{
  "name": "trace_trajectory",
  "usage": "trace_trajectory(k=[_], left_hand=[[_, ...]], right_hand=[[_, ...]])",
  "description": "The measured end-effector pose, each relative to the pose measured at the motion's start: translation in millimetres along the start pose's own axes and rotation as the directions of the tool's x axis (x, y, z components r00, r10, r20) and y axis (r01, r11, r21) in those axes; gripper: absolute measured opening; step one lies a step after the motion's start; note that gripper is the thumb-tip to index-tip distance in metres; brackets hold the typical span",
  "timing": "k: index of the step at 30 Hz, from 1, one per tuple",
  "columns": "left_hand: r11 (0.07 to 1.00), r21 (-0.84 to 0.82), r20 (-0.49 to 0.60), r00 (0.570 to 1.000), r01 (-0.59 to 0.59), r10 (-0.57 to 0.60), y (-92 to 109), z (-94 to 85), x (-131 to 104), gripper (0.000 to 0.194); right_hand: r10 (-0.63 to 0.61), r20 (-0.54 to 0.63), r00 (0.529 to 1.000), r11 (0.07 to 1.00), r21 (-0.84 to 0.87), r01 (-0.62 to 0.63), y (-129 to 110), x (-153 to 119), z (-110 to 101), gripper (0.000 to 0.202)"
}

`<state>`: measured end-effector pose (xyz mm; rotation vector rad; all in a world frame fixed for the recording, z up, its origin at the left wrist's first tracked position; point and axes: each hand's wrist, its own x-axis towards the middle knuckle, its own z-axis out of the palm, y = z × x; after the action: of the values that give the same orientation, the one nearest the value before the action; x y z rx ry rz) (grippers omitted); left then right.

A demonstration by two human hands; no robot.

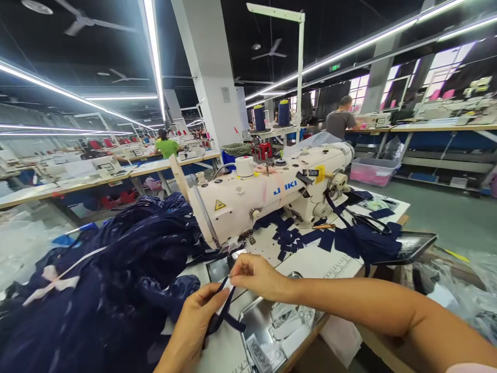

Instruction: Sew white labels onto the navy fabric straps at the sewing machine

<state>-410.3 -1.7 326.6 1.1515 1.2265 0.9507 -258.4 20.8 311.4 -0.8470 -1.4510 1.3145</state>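
My left hand pinches a narrow navy fabric strip together with a small white label. The fingers of my right hand are closed on the label's upper end, close to the strip. Both hands are just in front of the needle area of a white sewing machine. Below my right forearm, a metal tray holds several white printed labels. A large heap of navy fabric lies left of my left hand.
Small navy fabric pieces are scattered under the machine arm. At right, a black-rimmed tray carries more navy fabric by the table edge. Plastic bags lie beyond it. Two navy thread cones stand behind. Co-workers sit further off.
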Motion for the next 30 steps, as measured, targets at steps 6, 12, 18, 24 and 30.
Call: trace_trajectory(k=[6, 12, 18, 24, 30], left_hand=[[0.422, 0.681, 0.158, 0.683, -0.598, 0.713, 11.9, -35.9, 8.9, 0.024], [-0.611, 0.646, 0.719, 0.098, -0.458, 0.688, 10.7, -10.5, 50.8, 0.036], [-0.522, 0.655, 0.724, 0.255, -0.546, 0.641, -19.2, 6.2, 70.0, 0.034], [-0.589, 0.613, 0.782, 0.301, -0.527, 0.545, -14.4, -1.9, 59.1, 0.034], [-0.649, 0.562, 0.827, 0.356, -0.513, 0.435, -13.3, 3.9, 56.0, 0.029]], right_hand=[[-0.073, -0.005, 0.997, 0.672, -0.740, 0.046, -2.0, 19.6, -75.1, 0.007], [-0.170, -0.090, 0.981, 0.167, -0.984, -0.062, 2.6, 63.7, -102.4, 0.023], [-0.153, -0.052, 0.987, 0.097, -0.995, -0.037, 10.9, 84.2, -99.8, 0.014], [-0.186, -0.086, 0.979, 0.153, -0.987, -0.058, -4.2, 51.2, -127.9, 0.019], [-0.092, 0.008, 0.996, 0.613, -0.788, 0.063, -10.7, 16.3, -114.4, 0.018]])
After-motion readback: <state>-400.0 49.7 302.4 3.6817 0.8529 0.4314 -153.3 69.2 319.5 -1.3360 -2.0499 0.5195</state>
